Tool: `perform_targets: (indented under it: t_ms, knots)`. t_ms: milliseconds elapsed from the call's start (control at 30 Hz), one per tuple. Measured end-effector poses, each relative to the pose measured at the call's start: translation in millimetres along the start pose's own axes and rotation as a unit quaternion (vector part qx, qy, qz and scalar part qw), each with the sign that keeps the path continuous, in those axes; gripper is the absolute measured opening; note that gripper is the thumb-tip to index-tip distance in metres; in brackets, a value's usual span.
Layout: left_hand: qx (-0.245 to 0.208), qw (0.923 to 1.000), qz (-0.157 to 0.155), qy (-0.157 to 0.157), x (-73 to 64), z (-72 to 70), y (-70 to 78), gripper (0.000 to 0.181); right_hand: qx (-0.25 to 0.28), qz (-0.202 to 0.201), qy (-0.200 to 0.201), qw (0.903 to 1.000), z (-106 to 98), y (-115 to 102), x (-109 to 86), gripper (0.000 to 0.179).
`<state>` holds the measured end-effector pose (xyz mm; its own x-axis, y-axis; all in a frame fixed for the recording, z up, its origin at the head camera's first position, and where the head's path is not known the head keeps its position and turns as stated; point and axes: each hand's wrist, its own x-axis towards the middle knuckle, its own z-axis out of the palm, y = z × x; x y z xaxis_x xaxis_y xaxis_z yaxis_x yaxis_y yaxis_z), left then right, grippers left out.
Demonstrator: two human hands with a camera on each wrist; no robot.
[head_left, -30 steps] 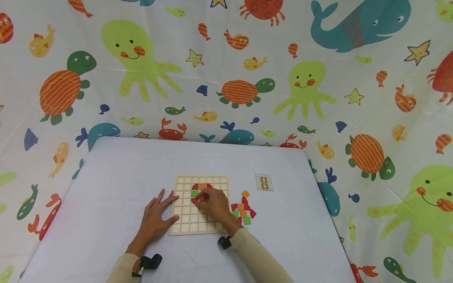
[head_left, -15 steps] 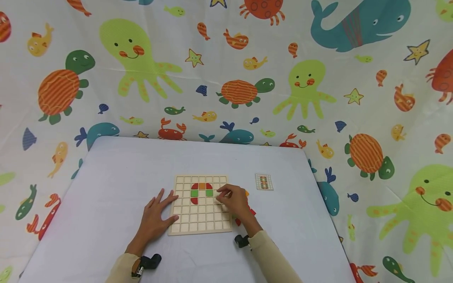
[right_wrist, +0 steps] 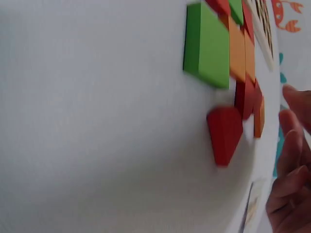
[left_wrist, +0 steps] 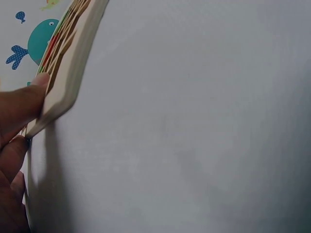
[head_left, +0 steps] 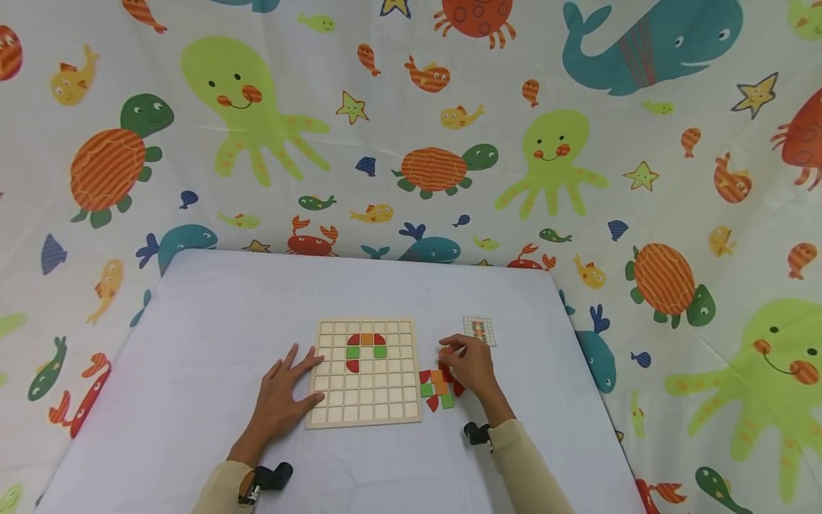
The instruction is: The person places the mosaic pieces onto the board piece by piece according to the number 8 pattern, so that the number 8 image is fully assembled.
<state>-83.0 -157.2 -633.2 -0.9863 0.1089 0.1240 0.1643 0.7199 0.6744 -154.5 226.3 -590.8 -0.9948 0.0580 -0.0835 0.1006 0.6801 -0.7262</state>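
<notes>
A wooden grid board (head_left: 379, 396) lies on the white table, with several coloured tiles set in its upper middle cells. Among them are an orange square (head_left: 367, 339), a green square (head_left: 380, 352) and a lower red rounded tile (head_left: 353, 365). My left hand (head_left: 275, 403) has its fingers spread and touches the board's left edge; the left wrist view shows the thumb on the rim. My right hand (head_left: 472, 364) hovers over the loose tiles right of the board, with thumb and index apart and nothing seen between them. A green block (right_wrist: 209, 48) and a red block (right_wrist: 225, 133) lie near it.
Behind my right hand lies a small pattern card (head_left: 486, 327), partly covered. More orange, red and green tiles (head_left: 441, 387) are bunched against the board's right side. A cloth with sea animals (head_left: 398, 86) hangs beyond the table's far edge.
My right hand has moved right from the board to the loose tiles. A green square now shows in the right column, where the hand was. The left hand has stayed at the board's edge.
</notes>
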Motion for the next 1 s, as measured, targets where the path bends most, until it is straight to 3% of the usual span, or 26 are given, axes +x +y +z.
perform_targets:
  t_ms: [133,300,500,700,1000]
  knots:
    - [-0.002,1.0,-0.005,-0.007,-0.3,-0.5,0.5,0.072,-0.038,0.045,-0.005,0.9982,-5,7,2.3,0.023]
    - [-0.004,0.9999,-0.008,-0.013,-0.1,-0.5,0.7,0.073,-0.066,0.056,-0.014,0.9961,-4,14,5.1,0.022]
    - [0.0,0.9999,-0.007,-0.012,0.8,-0.3,-0.7,0.072,-0.077,0.035,-0.024,0.9961,-2,16,8.7,0.027]
    - [-0.004,0.9999,-0.007,-0.014,1.1,0.0,-2.0,0.072,-0.074,0.013,-0.026,0.9968,-2,16,11.8,0.019]
    - [-0.007,0.9998,-0.008,-0.017,1.9,0.0,-3.2,0.072,0.009,-0.038,-0.009,0.9992,4,12,11.2,0.014]
